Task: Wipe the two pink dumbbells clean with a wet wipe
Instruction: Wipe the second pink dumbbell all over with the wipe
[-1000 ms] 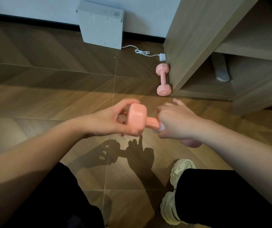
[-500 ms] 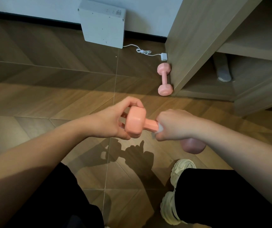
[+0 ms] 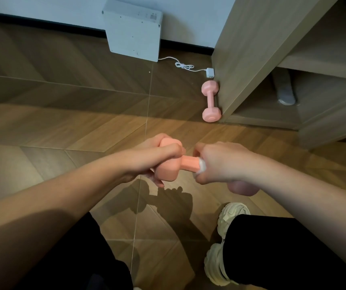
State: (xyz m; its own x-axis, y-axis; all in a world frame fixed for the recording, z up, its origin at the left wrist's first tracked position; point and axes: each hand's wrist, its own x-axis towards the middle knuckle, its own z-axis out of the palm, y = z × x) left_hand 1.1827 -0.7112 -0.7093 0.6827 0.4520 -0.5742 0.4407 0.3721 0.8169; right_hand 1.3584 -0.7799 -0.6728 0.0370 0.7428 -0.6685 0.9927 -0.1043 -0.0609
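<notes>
Pink near dumbbell (image 3: 189, 161) mid-wipe: left hand (image 3: 157, 156) curls fingers round one head, right hand (image 3: 224, 162) curls fingers and wipe (image 3: 201, 165) round bar; far dumbbell (image 3: 210, 101) probably next

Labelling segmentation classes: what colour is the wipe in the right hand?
White; the wipe peeks from the right hand on the dumbbell handle, head view.

Dim, warm indoor light. A brighter band crosses the floor (image 3: 63, 126) just beyond the held dumbbell (image 3: 189, 161); hard dark shadows fall on its near side, so the source is probably high and ahead. Farther beyond it the floor goes murky. Wide-angle bowing at edges, slight softness.
</notes>
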